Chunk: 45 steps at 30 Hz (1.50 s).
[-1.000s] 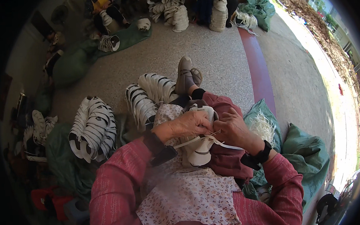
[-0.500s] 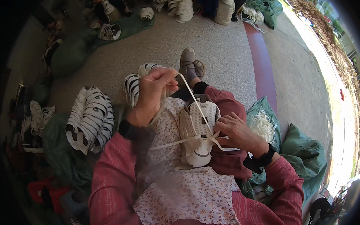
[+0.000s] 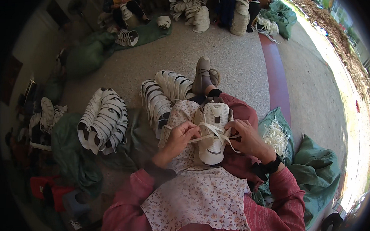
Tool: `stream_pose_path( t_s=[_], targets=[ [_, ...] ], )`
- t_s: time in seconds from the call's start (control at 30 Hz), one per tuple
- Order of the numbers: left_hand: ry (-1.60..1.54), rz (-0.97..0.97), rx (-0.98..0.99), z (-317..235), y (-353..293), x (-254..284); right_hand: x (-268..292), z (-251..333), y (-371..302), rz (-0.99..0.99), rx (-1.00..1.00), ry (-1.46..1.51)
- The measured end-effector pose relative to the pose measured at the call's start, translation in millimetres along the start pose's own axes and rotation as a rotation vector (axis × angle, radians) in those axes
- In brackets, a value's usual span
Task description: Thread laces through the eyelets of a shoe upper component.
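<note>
A cream shoe upper (image 3: 211, 155) with a perforated tongue rests on my lap, its toe toward me. A flat cream shoelace (image 3: 210, 127) crosses over its front, with loops and loose ends at both sides. At the left edge of the upper, my left hand (image 3: 180, 139) pinches the lace between thumb and fingers. My right hand (image 3: 247, 138) is closed on the lace at the upper's right edge, its fingertips partly hidden. A floral apron (image 3: 196, 196) covers my lap beneath the upper.
Nested stacks of white shoe uppers (image 3: 105, 120) stand on the floor to my left, with more uppers (image 3: 156, 100) ahead. White laces (image 3: 275, 134) spill from a green sack (image 3: 283, 116) at my right, beside another green sack (image 3: 315, 164). Other people (image 3: 126, 11) sit across the floor.
My left hand has come down from above the shoe, where it held a lace stretched up, to the upper's left edge. The lace now lies across the tongue. The view has shifted slightly.
</note>
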<state>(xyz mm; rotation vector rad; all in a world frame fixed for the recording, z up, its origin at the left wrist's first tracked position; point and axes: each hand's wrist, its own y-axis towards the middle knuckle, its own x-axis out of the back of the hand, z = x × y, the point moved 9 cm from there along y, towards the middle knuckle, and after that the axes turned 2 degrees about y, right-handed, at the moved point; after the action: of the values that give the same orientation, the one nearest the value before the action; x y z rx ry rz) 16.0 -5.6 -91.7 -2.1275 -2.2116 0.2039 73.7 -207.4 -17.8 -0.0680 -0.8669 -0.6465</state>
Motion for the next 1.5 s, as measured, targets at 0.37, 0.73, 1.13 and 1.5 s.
stream_pose_path(
  t_s=[0.37,0.73,1.13,1.5],
  targets=[
    [0.439,0.139,-0.216,-30,-18,-27,13,48,19,-0.290,0.107,-0.289],
    [0.603,0.077,-0.372,-44,-10,-31,0,-25,-5,-0.328,-0.294,1.294],
    [1.034,-0.236,-0.685,-95,-24,-59,43,-113,-139,-0.620,-0.568,1.069],
    [0.996,-0.218,-0.494,-74,-15,-47,4,-132,-145,-0.439,-0.715,0.677]
  ],
)
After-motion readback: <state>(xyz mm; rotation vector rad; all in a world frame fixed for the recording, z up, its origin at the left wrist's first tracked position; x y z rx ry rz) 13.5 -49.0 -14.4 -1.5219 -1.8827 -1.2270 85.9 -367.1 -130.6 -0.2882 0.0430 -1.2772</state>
